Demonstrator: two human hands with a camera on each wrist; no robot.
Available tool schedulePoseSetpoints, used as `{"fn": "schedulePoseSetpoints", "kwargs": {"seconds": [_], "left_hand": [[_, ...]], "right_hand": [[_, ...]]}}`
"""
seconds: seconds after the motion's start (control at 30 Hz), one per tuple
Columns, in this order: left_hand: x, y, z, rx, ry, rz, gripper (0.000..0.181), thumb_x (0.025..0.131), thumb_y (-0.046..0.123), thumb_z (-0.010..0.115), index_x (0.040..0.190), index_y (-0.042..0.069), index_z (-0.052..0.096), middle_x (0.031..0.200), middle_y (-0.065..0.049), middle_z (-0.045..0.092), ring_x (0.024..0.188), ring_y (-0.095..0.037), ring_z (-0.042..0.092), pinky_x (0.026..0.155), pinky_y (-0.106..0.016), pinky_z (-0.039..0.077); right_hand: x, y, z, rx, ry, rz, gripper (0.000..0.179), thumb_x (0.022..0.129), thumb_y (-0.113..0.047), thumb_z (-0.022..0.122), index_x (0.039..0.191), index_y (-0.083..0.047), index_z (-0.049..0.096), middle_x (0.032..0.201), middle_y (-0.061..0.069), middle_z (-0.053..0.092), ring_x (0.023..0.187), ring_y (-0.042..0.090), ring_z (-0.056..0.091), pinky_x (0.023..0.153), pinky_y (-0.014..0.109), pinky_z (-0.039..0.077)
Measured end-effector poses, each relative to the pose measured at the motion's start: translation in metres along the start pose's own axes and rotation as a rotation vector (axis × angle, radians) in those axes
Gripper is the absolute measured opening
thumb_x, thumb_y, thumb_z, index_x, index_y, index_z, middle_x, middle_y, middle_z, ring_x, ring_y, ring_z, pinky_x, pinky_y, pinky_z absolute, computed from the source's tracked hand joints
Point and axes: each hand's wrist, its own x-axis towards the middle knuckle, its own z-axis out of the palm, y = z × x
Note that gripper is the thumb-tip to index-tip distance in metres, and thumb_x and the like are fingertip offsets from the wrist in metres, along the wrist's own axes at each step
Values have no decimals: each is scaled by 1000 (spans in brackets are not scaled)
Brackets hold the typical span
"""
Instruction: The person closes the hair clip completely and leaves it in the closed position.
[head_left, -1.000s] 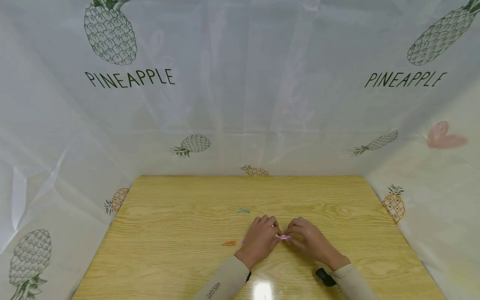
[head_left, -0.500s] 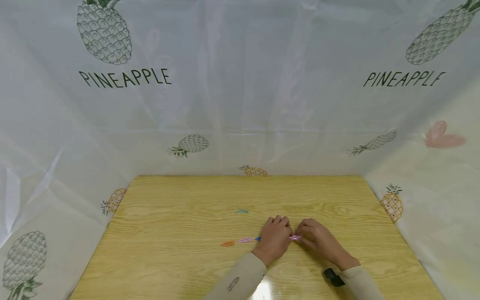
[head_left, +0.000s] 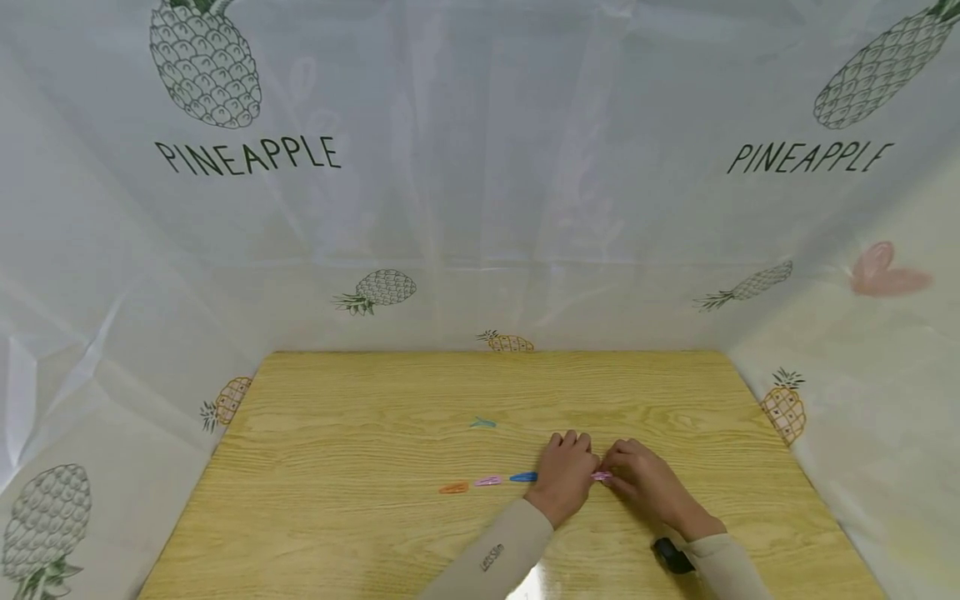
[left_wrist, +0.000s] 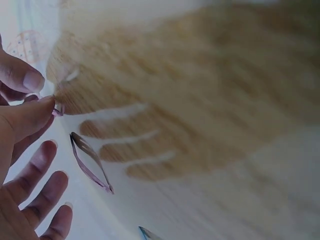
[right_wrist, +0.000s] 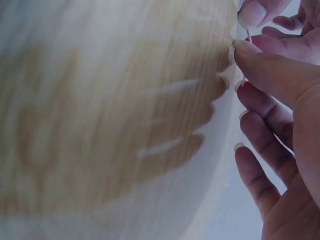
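Observation:
A pink snap hair clip lies between the two hands. My left hand pinches one end of it with thumb and forefinger, the other fingers spread, as the left wrist view shows. At the other end, my right hand pinches the clip, which appears edge-on in the right wrist view. Left of the hands an orange hair clip, a pink-purple hair clip and a blue hair clip form a row. A further purplish hair clip lies near my left fingers, hidden from the head view.
Behind the row, a teal hair clip lies on the wooden table. White pineapple-printed sheeting walls the table's back and sides. A black wrist device sits by the right sleeve.
Both hands have shifted right with the pink hair clip between them. The pink-purple and blue hair clips in the row have come out from behind the left hand.

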Motion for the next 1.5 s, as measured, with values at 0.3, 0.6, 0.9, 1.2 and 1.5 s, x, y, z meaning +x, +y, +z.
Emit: {"fn": "schedulePoseSetpoints", "kwargs": {"seconds": [0.3, 0.6, 0.9, 1.2, 1.5], "left_hand": [[-1, 0, -2, 3, -9, -4, 10, 98, 44, 76, 105, 39, 80, 99, 14, 60, 92, -7, 50, 84, -25, 42], [-10, -13, 2, -58, 7, -50, 17, 94, 49, 79, 109, 41, 79, 105, 16, 60, 98, -7, 53, 88, -25, 44], [-42, -63, -17, -238, 78, -134, 17, 97, 37, 79, 110, 27, 79, 109, 8, 62, 99, -13, 57, 88, -30, 47], [-76, -127, -16, -402, 205, -279, 15, 93, 22, 84, 106, 16, 80, 107, 0, 64, 96, -21, 58, 86, -39, 48], [-98, -165, -14, -422, 193, -382, 16, 91, 17, 85, 105, 11, 80, 106, -4, 65, 98, -27, 59, 90, -50, 49]], "right_hand": [[0, 1, -2, 3, -36, 46, 26, 79, 0, 90, 90, -19, 76, 94, -8, 67, 83, 10, 58, 70, 31, 54], [2, -2, -4, -4, -56, 63, 19, 82, -6, 90, 91, -17, 77, 95, -7, 68, 83, 9, 58, 69, 30, 54], [21, -16, -13, -15, -51, 54, 24, 79, -6, 92, 98, -13, 78, 100, -5, 69, 89, 15, 64, 77, 36, 59], [57, -37, -6, 10, -37, 32, 21, 84, -5, 89, 100, -10, 78, 101, -2, 68, 92, 19, 65, 78, 39, 59], [99, -63, 21, -2, -69, 62, 22, 84, -10, 90, 103, -8, 78, 101, 1, 69, 93, 22, 67, 83, 40, 60]]}}
